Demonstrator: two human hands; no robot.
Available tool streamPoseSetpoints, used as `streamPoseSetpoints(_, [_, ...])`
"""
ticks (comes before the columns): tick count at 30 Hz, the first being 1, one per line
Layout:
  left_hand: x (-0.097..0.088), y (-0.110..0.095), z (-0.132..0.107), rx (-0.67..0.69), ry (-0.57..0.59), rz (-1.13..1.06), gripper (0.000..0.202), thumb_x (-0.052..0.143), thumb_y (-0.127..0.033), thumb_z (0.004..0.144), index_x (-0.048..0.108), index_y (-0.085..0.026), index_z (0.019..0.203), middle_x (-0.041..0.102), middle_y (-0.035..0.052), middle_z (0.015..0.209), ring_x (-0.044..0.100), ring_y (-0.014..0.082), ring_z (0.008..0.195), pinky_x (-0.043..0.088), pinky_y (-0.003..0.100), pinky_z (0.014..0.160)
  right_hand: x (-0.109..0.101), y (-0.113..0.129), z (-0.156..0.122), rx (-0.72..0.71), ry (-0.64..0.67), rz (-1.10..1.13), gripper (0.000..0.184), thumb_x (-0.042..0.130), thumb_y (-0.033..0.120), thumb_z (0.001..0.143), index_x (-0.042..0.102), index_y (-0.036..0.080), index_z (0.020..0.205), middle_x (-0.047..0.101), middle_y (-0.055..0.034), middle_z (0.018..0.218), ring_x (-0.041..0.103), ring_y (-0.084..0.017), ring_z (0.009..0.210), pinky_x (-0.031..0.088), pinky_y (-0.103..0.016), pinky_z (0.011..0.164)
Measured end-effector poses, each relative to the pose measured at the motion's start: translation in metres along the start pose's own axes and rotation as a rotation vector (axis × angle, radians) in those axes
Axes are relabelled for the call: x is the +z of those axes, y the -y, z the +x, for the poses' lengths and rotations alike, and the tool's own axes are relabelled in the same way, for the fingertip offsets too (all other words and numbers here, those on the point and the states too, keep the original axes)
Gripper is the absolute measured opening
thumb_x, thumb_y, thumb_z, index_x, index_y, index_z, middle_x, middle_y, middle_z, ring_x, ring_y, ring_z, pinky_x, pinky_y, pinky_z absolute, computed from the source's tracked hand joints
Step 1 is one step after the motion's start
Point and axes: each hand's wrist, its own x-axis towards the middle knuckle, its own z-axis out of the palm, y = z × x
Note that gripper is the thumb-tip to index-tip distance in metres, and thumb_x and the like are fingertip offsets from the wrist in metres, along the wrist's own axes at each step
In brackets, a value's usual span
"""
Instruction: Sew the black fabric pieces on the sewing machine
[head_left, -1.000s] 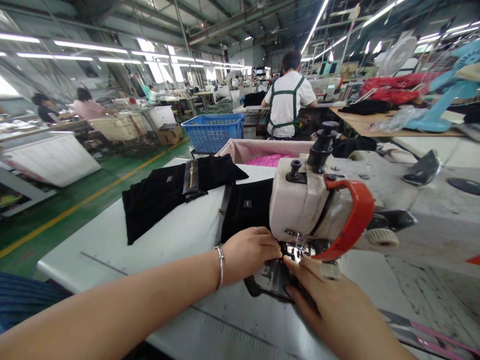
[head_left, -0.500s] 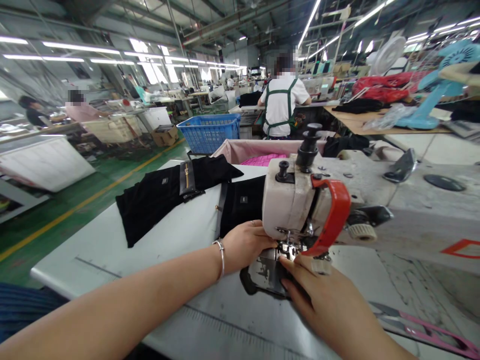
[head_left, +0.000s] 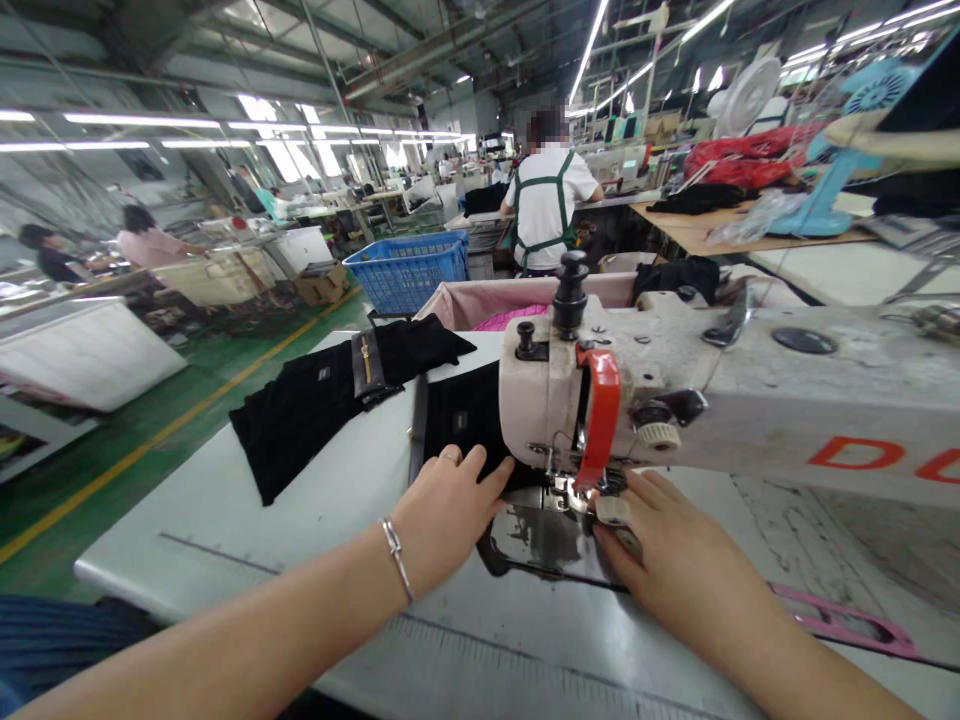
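Observation:
A white sewing machine with a red guard stands on the table. My left hand lies flat with fingers stretched out on black fabric that runs under the machine head. My right hand rests flat on the metal needle plate, fingers extended beside the presser foot. It holds nothing that I can see. A bracelet circles my left wrist.
More black fabric pieces with a zip lie further back on the table. A pink-lined bin and a blue basket stand beyond. Pink-handled scissors lie at the right. A person in a green apron works at a far bench.
My left hand has opened flat and shifted left on the fabric. My right hand has moved right of the needle. The view has swung right, showing more of the machine arm.

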Motion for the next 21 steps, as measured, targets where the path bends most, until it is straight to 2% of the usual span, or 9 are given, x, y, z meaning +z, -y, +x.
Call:
streamPoseSetpoints(3, [-0.024, -0.011, -0.018, 0.057, 0.208, -0.149, 0.035, 0.050, -0.028, 0.092, 0.054, -0.016, 0.125, 0.061, 0.0082, 0.095, 0.058, 0.0156, 0.069, 0.048, 0.027, 0.062, -0.005, -0.002, -0.001, 0.021, 0.115, 0.048, 0.011, 0.056, 0.014, 0.082, 0.053, 0.022, 0.089, 0.055, -0.0038, 0.095, 0.052, -0.025, 0.096, 0.046, -0.041, 0.082])
streamPoseSetpoints(5, [-0.031, -0.016, -0.023, 0.143, 0.260, -0.270, 0.031, 0.049, -0.031, 0.093, 0.059, -0.018, 0.119, 0.062, 0.0060, 0.089, 0.060, 0.0166, 0.074, 0.051, 0.028, 0.069, -0.004, -0.006, 0.000, 0.023, 0.122, 0.061, 0.010, 0.058, 0.017, 0.084, 0.052, 0.023, 0.089, 0.054, -0.0030, 0.097, 0.053, -0.024, 0.096, 0.047, -0.038, 0.080])
streamPoseSetpoints(6, [-0.030, -0.018, -0.024, 0.180, 0.234, -0.311, 0.029, 0.049, -0.032, 0.093, 0.062, -0.019, 0.116, 0.063, 0.0062, 0.090, 0.061, 0.0187, 0.082, 0.052, 0.031, 0.077, -0.001, -0.007, 0.000, 0.029, 0.102, 0.051, 0.009, 0.058, 0.019, 0.085, 0.052, 0.023, 0.089, 0.054, -0.0034, 0.099, 0.053, -0.024, 0.095, 0.047, -0.037, 0.078])
streamPoseSetpoints(8, [-0.022, -0.021, -0.024, 0.201, 0.122, -0.359, 0.029, 0.051, -0.031, 0.093, 0.061, -0.020, 0.117, 0.062, 0.0084, 0.108, 0.057, 0.0228, 0.105, 0.049, 0.038, 0.094, 0.006, -0.009, 0.001, 0.052, 0.040, 0.021, 0.008, 0.058, 0.022, 0.088, 0.051, 0.022, 0.091, 0.054, -0.0046, 0.102, 0.055, -0.023, 0.091, 0.047, -0.036, 0.073])
streamPoseSetpoints(11, [-0.002, -0.024, -0.023, 0.218, -0.004, -0.399, 0.044, 0.050, -0.027, 0.093, 0.044, -0.019, 0.135, 0.045, 0.0096, 0.139, 0.039, 0.0239, 0.130, 0.037, 0.043, 0.111, 0.013, -0.008, 0.002, 0.077, -0.032, -0.002, 0.005, 0.054, 0.022, 0.091, 0.049, 0.020, 0.091, 0.053, -0.0049, 0.097, 0.056, -0.022, 0.085, 0.047, -0.036, 0.071])
streamPoseSetpoints(13, [0.008, -0.024, -0.024, 0.274, -0.004, -0.400, 0.050, 0.048, -0.025, 0.094, 0.035, -0.018, 0.141, 0.040, 0.0100, 0.144, 0.031, 0.0231, 0.137, 0.031, 0.044, 0.115, 0.013, -0.005, 0.001, 0.063, -0.062, 0.004, 0.002, 0.051, 0.021, 0.093, 0.050, 0.020, 0.091, 0.053, -0.0048, 0.094, 0.056, -0.022, 0.085, 0.047, -0.037, 0.073])
streamPoseSetpoints(15, [0.012, -0.020, -0.025, 0.337, 0.014, -0.396, 0.053, 0.047, -0.026, 0.094, 0.031, -0.017, 0.144, 0.037, 0.0112, 0.146, 0.027, 0.0232, 0.139, 0.028, 0.045, 0.116, 0.010, -0.001, -0.002, -0.030, -0.069, 0.039, 0.006, 0.048, 0.018, 0.093, 0.054, 0.019, 0.094, 0.054, -0.0050, 0.094, 0.055, -0.022, 0.088, 0.046, -0.038, 0.078])
streamPoseSetpoints(18, [0.012, -0.009, -0.025, 0.422, 0.046, -0.413, 0.055, 0.047, -0.028, 0.094, 0.029, -0.017, 0.144, 0.034, 0.0117, 0.148, 0.025, 0.0229, 0.140, 0.025, 0.044, 0.118, 0.005, 0.007, -0.006, -0.247, 0.015, 0.137, 0.020, 0.046, 0.011, 0.091, 0.059, 0.022, 0.102, 0.057, -0.0039, 0.095, 0.054, -0.022, 0.088, 0.047, -0.037, 0.077])
streamPoseSetpoints(21, [0.013, 0.003, -0.019, 0.477, 0.065, -0.428, 0.055, 0.047, -0.030, 0.095, 0.029, -0.017, 0.145, 0.033, 0.0117, 0.149, 0.026, 0.0221, 0.140, 0.022, 0.044, 0.118, 0.008, 0.014, -0.008, -0.311, 0.099, 0.172, 0.028, 0.045, 0.009, 0.090, 0.060, 0.022, 0.109, 0.060, -0.0038, 0.093, 0.055, -0.022, 0.084, 0.048, -0.037, 0.072])
